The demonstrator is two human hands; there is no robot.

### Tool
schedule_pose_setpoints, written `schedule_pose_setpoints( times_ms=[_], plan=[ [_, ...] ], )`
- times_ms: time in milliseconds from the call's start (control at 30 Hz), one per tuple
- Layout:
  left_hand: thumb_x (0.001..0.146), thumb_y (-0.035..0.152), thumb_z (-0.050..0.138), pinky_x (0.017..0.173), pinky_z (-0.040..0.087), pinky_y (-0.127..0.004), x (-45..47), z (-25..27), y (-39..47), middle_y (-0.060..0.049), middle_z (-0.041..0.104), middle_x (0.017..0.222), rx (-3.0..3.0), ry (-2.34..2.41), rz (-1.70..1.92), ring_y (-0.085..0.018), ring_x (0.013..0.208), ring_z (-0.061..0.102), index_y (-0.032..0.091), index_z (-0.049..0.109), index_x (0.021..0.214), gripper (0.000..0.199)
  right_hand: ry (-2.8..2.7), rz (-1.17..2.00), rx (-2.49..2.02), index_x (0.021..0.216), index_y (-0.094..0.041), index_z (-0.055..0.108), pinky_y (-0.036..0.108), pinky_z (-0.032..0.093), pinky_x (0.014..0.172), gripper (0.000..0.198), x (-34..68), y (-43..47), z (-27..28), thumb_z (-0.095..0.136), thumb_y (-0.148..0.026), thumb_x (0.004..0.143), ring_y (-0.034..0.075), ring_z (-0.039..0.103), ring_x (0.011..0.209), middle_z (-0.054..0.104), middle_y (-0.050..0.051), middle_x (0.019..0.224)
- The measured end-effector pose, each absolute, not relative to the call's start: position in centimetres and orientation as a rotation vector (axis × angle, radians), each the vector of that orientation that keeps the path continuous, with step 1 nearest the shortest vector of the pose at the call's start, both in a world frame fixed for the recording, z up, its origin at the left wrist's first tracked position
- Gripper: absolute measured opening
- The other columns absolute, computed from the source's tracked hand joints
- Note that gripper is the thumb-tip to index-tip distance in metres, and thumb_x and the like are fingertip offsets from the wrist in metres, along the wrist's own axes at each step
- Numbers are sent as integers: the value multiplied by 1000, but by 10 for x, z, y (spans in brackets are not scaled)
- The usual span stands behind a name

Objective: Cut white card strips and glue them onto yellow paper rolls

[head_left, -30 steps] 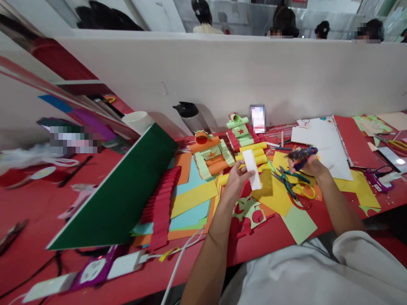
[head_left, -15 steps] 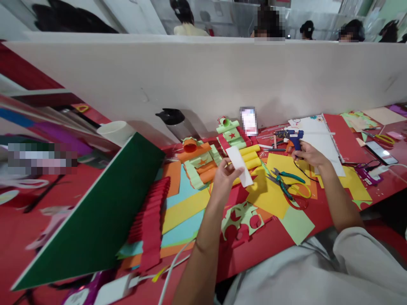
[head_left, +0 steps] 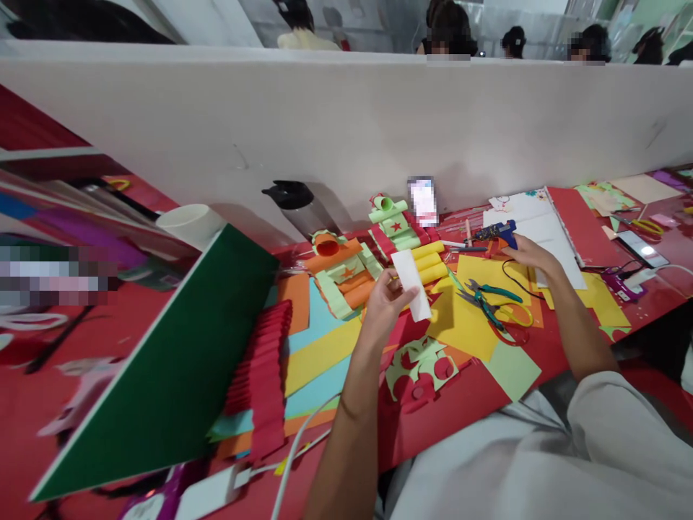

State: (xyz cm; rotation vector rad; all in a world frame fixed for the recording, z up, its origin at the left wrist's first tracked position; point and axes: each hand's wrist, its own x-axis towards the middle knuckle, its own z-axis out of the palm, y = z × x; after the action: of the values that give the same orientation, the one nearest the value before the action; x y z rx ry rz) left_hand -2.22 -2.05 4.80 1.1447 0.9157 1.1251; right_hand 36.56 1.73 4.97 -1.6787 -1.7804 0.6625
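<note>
Paper, white oblong [head_left: 411,286], pinched in left grip [head_left: 384,300]; right grip [head_left: 533,256] (closure unclear) touches blue plastic glue gun [head_left: 495,232], two o'clock; apparently tool-handling, next needing steadiness.

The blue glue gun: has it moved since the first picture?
Yes. Judged against the green-handled pliers, the blue glue gun has moved farther away, toward the pale partition.

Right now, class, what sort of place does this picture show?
Probably a craft workspace: a blue glue gun, teal-handled metal pliers and yellow rolled-paper tubes share the red table.
</note>
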Motion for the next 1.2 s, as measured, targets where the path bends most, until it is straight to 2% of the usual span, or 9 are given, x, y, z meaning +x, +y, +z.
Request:
schedule_pose_setpoints(
  times_ms=[67,233,400,600,667,767,900,1133,1200],
  plan=[
    [68,38,91,73,51,-28,-22,51,-23,0,69,87,1243,897,1014,-17,80,65,23,54,97,49,-1858,520,-1800,124,-19,66,41,53,101,35,360,17,58,62,-37,94,32,70,119,76,13,130],
    [69,34,92,76,51,-29,-13,60,-31,-2,68,87,1471,728,765,-18,82,65,20,58,91,43,-2039,278,-1952,115,-18,64,36,52,84,30,328,10,75,59,-42,98,34,72,99,78,18,110],
    [62,37,93,73,52,-29,-16,62,-22,1,69,83,1343,876,1076,-17,77,65,23,53,91,51,-2535,923,-1195,99,-18,65,29,48,71,37,330,12,80,69,-54,90,21,62,81,73,7,93],
    [59,36,92,76,53,-30,-29,61,-13,1,70,84,1348,988,1183,-18,80,65,22,55,91,50,-2083,1287,-1041,91,-23,49,27,39,57,55,355,7,84,65,-76,88,13,45,62,55,0,78],
    [59,36,92,75,52,-29,-31,62,-13,0,70,84,1372,986,1172,-18,80,65,22,56,90,49,-2020,1140,-1242,92,-24,47,28,40,58,48,358,5,85,60,-70,93,15,46,62,55,0,77],
    [62,36,91,74,51,-29,-31,64,-15,0,69,84,1432,969,1147,-18,79,65,21,58,91,47,-2117,687,-1546,103,-23,55,31,47,70,32,356,4,87,61,-53,95,21,58,77,65,5,88],
    [68,38,90,70,51,-28,-30,66,-19,0,69,86,1503,897,1031,-17,76,66,21,57,95,45,-2276,305,-1772,111,-22,64,31,45,74,30,345,3,86,55,-47,97,26,65,87,74,10,104],
    [70,39,90,61,49,-27,-22,64,-22,0,68,81,1584,890,929,-18,72,67,23,55,98,48,-2634,345,-1768,88,-20,66,29,35,63,36,333,3,78,60,-54,96,21,60,69,70,7,81],
    [69,39,91,63,49,-28,-20,61,-20,0,68,81,1587,918,946,-19,75,68,23,54,97,49,-2653,366,-1771,88,-19,67,30,35,63,37,333,5,73,65,-55,94,21,60,70,71,8,84]
  ],
)
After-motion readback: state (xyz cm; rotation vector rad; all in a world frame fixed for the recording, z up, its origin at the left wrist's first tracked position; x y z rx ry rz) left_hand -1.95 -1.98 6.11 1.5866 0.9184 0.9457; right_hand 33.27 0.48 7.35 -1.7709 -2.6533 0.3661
